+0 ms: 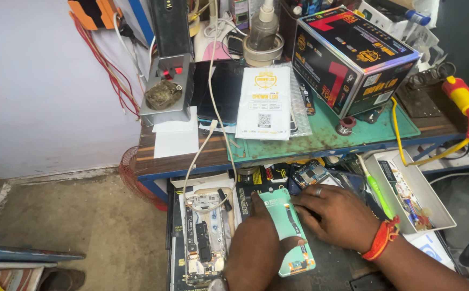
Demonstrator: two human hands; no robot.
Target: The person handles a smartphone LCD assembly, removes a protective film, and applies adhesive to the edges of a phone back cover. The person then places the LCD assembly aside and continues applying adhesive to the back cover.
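The left hand (253, 245) pinched the near end of a green phone display panel (290, 229), thumb across its lower face and the other fingers hidden under it, so the grasp was closed on the panel. The right hand (334, 215) lay flat just beside it on the right, its fingertips (299, 200) on or touching the panel's upper right edge; whether they gripped that edge or only steadied it could not be told. A ring sat on 1 finger, and a red-orange thread band (384, 238) circled the wrist.

The panel lay between the 2 hands over the open drawer (178, 237), its long axis running from the far left down to the near right, a dark flex strip (294, 221) along its middle and a small connector at the near end. The left hand covered the near half, the right hand the far half, so both were about equally close to it.

Just to the left, well within reach of the left hand, an opened phone body (205, 240) lay with its long axis nearly parallel to the panel, a white cable (205, 145) trailing down to it from the bench.

Farther out, the green bench mat (320, 137) carried a white flat packet (264, 102) and a black printed box (350, 56).
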